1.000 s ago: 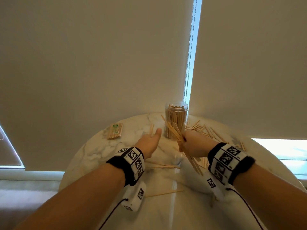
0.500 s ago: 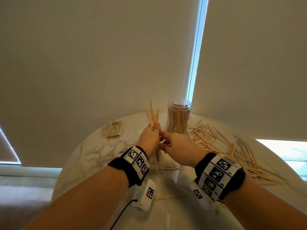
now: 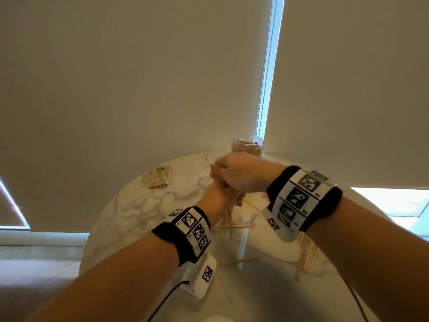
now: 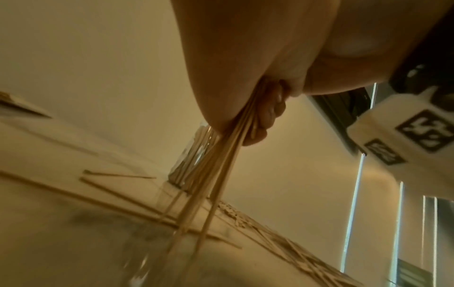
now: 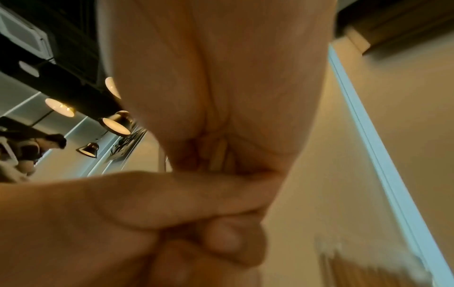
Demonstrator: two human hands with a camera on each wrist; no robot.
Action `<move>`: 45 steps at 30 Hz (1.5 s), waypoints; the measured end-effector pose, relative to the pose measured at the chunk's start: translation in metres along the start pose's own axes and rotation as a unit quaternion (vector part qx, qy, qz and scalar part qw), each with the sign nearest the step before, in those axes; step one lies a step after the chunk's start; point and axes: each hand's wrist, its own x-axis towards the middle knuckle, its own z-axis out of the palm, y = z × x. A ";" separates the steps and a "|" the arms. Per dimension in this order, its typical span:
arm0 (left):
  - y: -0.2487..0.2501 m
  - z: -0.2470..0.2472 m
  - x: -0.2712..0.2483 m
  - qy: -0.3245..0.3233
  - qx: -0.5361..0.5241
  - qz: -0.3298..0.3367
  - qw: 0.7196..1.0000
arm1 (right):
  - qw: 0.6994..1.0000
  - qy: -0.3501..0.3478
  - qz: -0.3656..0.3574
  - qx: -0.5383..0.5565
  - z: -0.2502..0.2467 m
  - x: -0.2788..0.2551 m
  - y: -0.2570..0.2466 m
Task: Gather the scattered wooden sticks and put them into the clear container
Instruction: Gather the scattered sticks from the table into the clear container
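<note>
A bundle of wooden sticks (image 3: 228, 217) stands upright over the marble table (image 3: 139, 205), lower ends at the tabletop. My left hand (image 3: 216, 198) grips the bundle round its middle; the left wrist view shows the fingers (image 4: 267, 110) curled about the sticks (image 4: 221, 165). My right hand (image 3: 236, 173) sits as a fist on top of the left, closed over the bundle's upper ends (image 5: 218, 157). Just behind the hands stands the clear container (image 3: 247, 145), packed with sticks. Loose sticks (image 3: 232, 227) lie beneath the hands.
More scattered sticks (image 3: 306, 254) lie at the table's right, under my right forearm, and one stick (image 3: 236, 262) lies near the front. A wrapped packet of sticks (image 3: 160, 176) rests at the far left. Window blinds hang close behind the round table.
The bundle went from my right hand into my left. It stuck up above the hands half a second ago; now my right fist covers its top and the hands are stacked.
</note>
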 end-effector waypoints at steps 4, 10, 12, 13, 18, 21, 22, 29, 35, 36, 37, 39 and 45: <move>-0.004 -0.004 -0.009 -0.007 -0.009 -0.019 1.000 | 0.978 0.128 -0.018 0.164 0.006 -0.016 -0.004; -0.001 0.001 -0.017 -0.014 0.002 -0.010 1.000 | 0.996 0.076 -0.011 -0.042 0.007 -0.015 -0.001; 0.000 0.001 -0.018 -0.024 -0.007 0.007 1.000 | 0.992 0.089 -0.005 -0.084 0.009 -0.012 0.004; 0.001 0.000 -0.019 -0.022 -0.008 0.017 1.000 | 0.992 0.089 0.003 -0.091 0.008 -0.013 0.004; 0.006 -0.002 -0.020 0.039 0.031 0.040 0.998 | 0.997 0.051 0.009 0.051 0.006 -0.024 -0.003; -0.002 0.001 -0.019 0.037 0.055 -0.016 0.998 | 0.997 -0.059 0.029 0.046 0.014 -0.034 -0.006; -0.005 0.000 -0.019 0.025 0.064 -0.029 0.997 | 0.996 -0.070 0.040 0.043 0.017 -0.036 -0.005; 0.008 -0.029 -0.006 0.088 -0.104 0.060 0.989 | 0.991 0.020 0.053 0.118 0.030 -0.044 0.016; 0.019 -0.032 -0.008 0.091 -0.261 0.043 0.960 | 0.989 -0.122 0.037 0.077 0.042 -0.038 0.012; 0.021 -0.031 -0.008 0.085 -0.282 0.041 0.955 | 0.991 -0.113 0.029 0.061 0.045 -0.037 0.010; 0.022 -0.030 -0.009 0.080 -0.286 0.042 0.954 | 0.992 -0.106 0.017 0.060 0.050 -0.036 0.008; 0.020 -0.029 -0.010 0.073 -0.245 0.045 0.966 | 0.992 -0.100 -0.002 0.078 0.060 -0.032 0.005; 0.019 -0.051 -0.006 0.126 -0.111 0.002 0.986 | 0.991 -0.117 0.017 0.068 0.059 -0.033 0.003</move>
